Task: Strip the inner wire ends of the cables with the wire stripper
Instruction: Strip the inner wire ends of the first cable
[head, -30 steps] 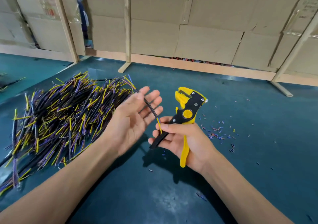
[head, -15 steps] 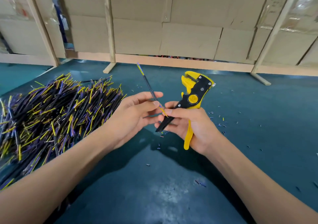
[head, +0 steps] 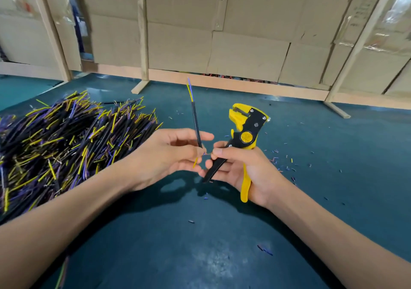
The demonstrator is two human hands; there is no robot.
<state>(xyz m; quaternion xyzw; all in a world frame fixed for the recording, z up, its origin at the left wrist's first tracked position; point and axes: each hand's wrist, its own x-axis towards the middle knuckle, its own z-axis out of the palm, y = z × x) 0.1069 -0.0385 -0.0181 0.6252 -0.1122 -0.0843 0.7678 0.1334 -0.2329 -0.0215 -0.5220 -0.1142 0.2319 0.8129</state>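
Cable (head: 195,119) stands nearly upright between the two hands, a thin black length with yellow and purple inner wires showing at its top end and a yellow wire poking out at the bottom. The left hand (head: 164,155) pinches it near its lower end between thumb and fingertips, the fingers curled around it. Just beside it, the right hand (head: 242,168) grips the wire stripper (head: 243,137) by its handles, fingers wrapped round the black one while the yellow one runs along the palm; its forefinger and thumb reach toward the cable's lower end, though whether they touch the wire cannot be told. The stripper's yellow and black head points up and away, apart from the cable. Both hands hover above the dark green table (head: 200,255). To the left lies a large pile of cables (head: 66,139) of the same kind, ends bristling yellow and purple. Small insulation scraps (head: 282,159) are scattered on the table to the right of the stripper. Cardboard panels (head: 244,51) in wooden frames close off the far edge.
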